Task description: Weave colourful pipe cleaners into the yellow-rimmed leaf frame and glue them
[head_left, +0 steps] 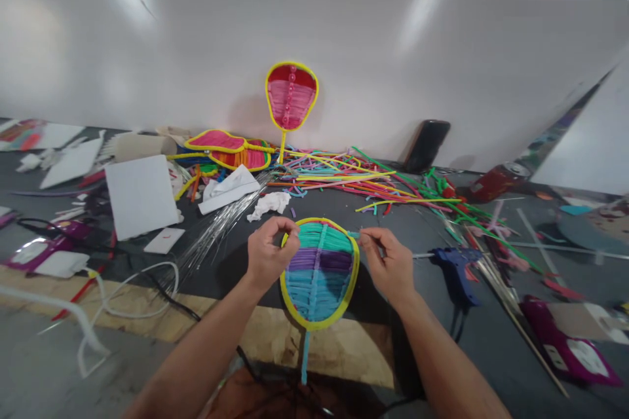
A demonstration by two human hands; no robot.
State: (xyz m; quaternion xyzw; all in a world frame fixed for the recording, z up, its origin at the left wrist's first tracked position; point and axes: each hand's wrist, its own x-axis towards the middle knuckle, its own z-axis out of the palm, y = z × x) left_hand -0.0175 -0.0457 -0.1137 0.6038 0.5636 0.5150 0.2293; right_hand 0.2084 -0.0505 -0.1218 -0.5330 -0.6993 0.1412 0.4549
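Observation:
A round hand fan (334, 278) made of pipe cleaners is in front of me, with a yellow rim, teal, purple and blue rows and a pale strip down its middle. Its light blue stem points down toward my lap. My left hand (270, 252) is closed at the upper left rim, thumb and forefinger pinched on the fan's edge. At the upper right, my right hand (390, 265) pinches the end of a teal pipe cleaner (352, 234) that sticks out past the rim. The exact spot under the left fingertips is hidden.
A pink and red fan (289, 98) stands against the white partition (206, 46). Loose pipe cleaners (339, 177), a phone (426, 146), a can (498, 180) and a blue glue gun (457, 268) lie around. Wires (216, 226) and white cards (142, 200) are left.

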